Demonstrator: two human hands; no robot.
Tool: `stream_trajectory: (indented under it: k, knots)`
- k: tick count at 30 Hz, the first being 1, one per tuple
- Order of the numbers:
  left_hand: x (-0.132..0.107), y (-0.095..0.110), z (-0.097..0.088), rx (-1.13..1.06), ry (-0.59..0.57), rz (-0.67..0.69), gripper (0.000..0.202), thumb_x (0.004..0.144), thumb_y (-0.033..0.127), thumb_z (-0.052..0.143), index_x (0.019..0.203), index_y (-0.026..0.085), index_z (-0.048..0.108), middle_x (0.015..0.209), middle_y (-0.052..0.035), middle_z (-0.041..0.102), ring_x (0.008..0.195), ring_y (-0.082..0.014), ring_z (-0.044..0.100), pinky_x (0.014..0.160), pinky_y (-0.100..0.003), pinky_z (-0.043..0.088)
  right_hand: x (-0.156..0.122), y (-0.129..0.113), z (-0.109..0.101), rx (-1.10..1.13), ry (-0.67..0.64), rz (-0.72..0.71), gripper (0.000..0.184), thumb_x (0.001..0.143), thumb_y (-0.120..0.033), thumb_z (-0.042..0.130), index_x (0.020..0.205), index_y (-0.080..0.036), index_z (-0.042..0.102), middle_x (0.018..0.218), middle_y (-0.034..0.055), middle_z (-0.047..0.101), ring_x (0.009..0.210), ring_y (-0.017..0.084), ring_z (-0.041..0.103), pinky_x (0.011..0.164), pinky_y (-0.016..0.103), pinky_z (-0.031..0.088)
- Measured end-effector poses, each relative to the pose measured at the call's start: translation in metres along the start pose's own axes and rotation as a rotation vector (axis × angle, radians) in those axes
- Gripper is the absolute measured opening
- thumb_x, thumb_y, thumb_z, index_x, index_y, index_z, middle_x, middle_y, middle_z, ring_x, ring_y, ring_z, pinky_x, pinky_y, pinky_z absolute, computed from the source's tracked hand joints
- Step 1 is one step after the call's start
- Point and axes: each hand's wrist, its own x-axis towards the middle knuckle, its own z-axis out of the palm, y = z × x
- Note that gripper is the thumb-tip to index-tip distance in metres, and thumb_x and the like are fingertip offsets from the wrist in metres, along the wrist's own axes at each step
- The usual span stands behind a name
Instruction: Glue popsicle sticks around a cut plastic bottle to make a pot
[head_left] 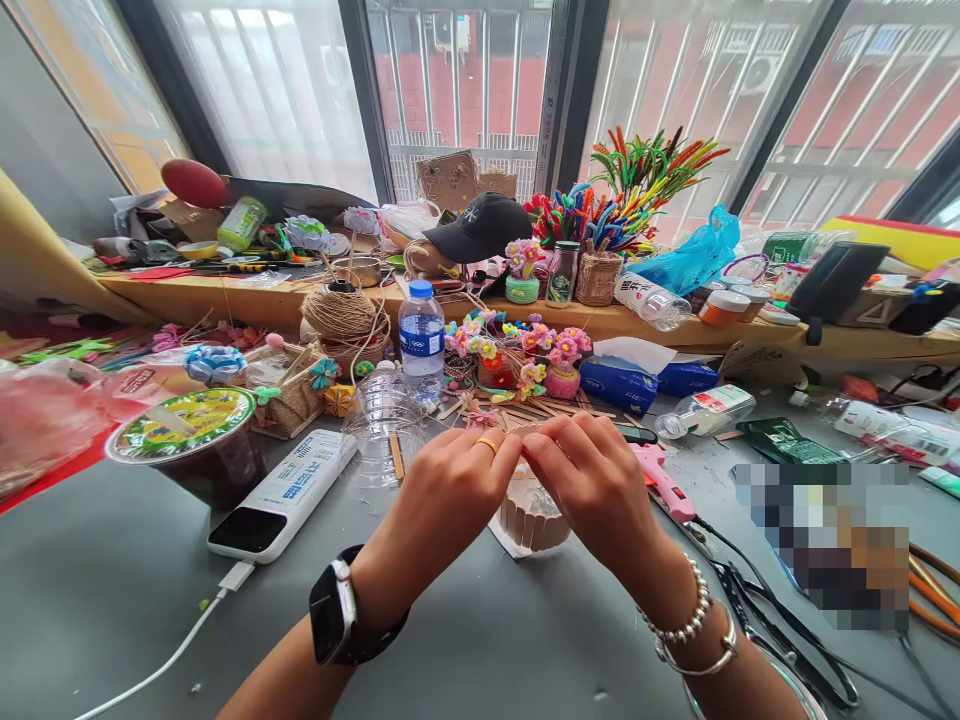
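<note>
Hands pinched shut (contents unclear), left hand [450, 490] meeting right hand [592, 482]; one stick cup [534, 522] at six o'clock.

Blue characters on the power bank [289, 490] are unreadable.

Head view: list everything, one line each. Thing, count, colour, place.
Table: 1, grey, foreground.
Water bottle: 1, clear, blue cap, upright, centre.
Cut bottle: 1, clear, front-left of the water bottle.
Power bank: 1, white, left, cable plugged in.
Lidded bowl: 1, dark, green lid, far left.
Twine ball: 1, tan, behind the power bank.
Cap: 1, black, on wooden ledge.
Pipe cleaners: bunch, multicolour, ledge right.
Glue gun: 1, pink, right of centre.
Stick-walled pot: 1, tan, centre front.
Left hand: black watch, grip on thin tan stick.
Right hand: bracelets, grip on the same stick.
</note>
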Motion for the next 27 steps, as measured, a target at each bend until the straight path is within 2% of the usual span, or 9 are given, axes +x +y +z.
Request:
stream_trajectory:
  k: [7, 11, 13, 16, 18, 20, 24, 27]
  knots:
    - [-0.001, 0.001, 0.000, -0.024, 0.013, 0.001, 0.023, 0.084, 0.006, 0.034, 0.085, 0.015, 0.055, 0.068, -0.0033, 0.061, 0.060, -0.0162, 0.057, 0.053, -0.027, 0.041, -0.001, 0.001, 0.003, 0.077, 0.016, 0.057, 0.014, 0.079, -0.013, 0.049, 0.070, -0.017, 0.059, 0.067, 0.0036, 0.058, 0.065, 0.015, 0.047, 0.061, 0.028, 0.036]
    - [0.000, 0.000, 0.001, -0.189, 0.085, -0.067, 0.023, 0.086, 0.012, 0.038, 0.102, 0.014, 0.053, 0.082, -0.0055, 0.064, 0.075, -0.0175, 0.059, 0.065, -0.029, 0.046, -0.002, 0.014, 0.001, 0.171, 0.006, 0.187, 0.014, 0.080, -0.016, 0.048, 0.071, -0.017, 0.059, 0.067, 0.0044, 0.057, 0.067, 0.015, 0.049, 0.062, 0.028, 0.040]
    - [0.001, 0.004, 0.004, -0.302, 0.099, -0.124, 0.023, 0.086, 0.017, 0.042, 0.106, 0.014, 0.052, 0.089, -0.0065, 0.064, 0.081, -0.0181, 0.058, 0.071, -0.031, 0.047, -0.002, 0.025, -0.004, 0.192, 0.043, 0.282, 0.012, 0.079, -0.019, 0.050, 0.071, -0.017, 0.059, 0.068, 0.0040, 0.056, 0.069, 0.016, 0.050, 0.064, 0.029, 0.041]
    - [0.003, 0.017, 0.012, -0.448, 0.005, -0.132, 0.024, 0.085, 0.030, 0.046, 0.101, 0.015, 0.055, 0.089, -0.0068, 0.063, 0.080, -0.0181, 0.058, 0.071, -0.031, 0.047, -0.003, 0.043, -0.015, 0.215, 0.069, 0.400, 0.010, 0.077, -0.022, 0.054, 0.070, -0.018, 0.059, 0.067, 0.0029, 0.053, 0.068, 0.015, 0.050, 0.063, 0.028, 0.041]
    - [0.003, 0.030, 0.020, -0.490, -0.159, -0.093, 0.028, 0.080, 0.039, 0.051, 0.095, 0.015, 0.057, 0.082, -0.0060, 0.064, 0.077, -0.0199, 0.059, 0.067, -0.033, 0.047, -0.004, 0.052, -0.022, 0.234, 0.052, 0.493, 0.010, 0.076, -0.026, 0.055, 0.069, -0.019, 0.059, 0.066, 0.0013, 0.051, 0.063, 0.014, 0.047, 0.060, 0.028, 0.040]
    - [0.003, 0.041, 0.031, -0.469, -0.261, -0.067, 0.031, 0.074, 0.044, 0.057, 0.086, 0.016, 0.059, 0.077, -0.0054, 0.063, 0.074, -0.0220, 0.058, 0.065, -0.034, 0.046, -0.006, 0.059, -0.028, 0.277, 0.041, 0.592, 0.012, 0.075, -0.031, 0.057, 0.070, -0.020, 0.060, 0.065, 0.0004, 0.049, 0.060, 0.012, 0.044, 0.056, 0.027, 0.038]
    - [0.002, 0.047, 0.049, -0.457, -0.343, -0.051, 0.021, 0.077, 0.034, 0.057, 0.066, 0.015, 0.058, 0.062, -0.0027, 0.061, 0.061, -0.0182, 0.057, 0.060, -0.030, 0.042, -0.009, 0.068, -0.036, 0.491, 0.106, 0.830, 0.017, 0.068, -0.037, 0.063, 0.068, -0.021, 0.059, 0.064, -0.0006, 0.049, 0.058, 0.011, 0.043, 0.052, 0.026, 0.035]
    - [0.004, 0.037, 0.049, -0.511, -0.330, -0.093, 0.024, 0.081, 0.033, 0.050, 0.066, 0.016, 0.057, 0.061, -0.0023, 0.062, 0.058, -0.0155, 0.056, 0.056, -0.026, 0.037, -0.011, 0.075, -0.041, 0.783, 0.169, 0.994, 0.019, 0.061, -0.035, 0.068, 0.065, -0.021, 0.056, 0.063, -0.0016, 0.050, 0.058, 0.011, 0.045, 0.051, 0.025, 0.035]
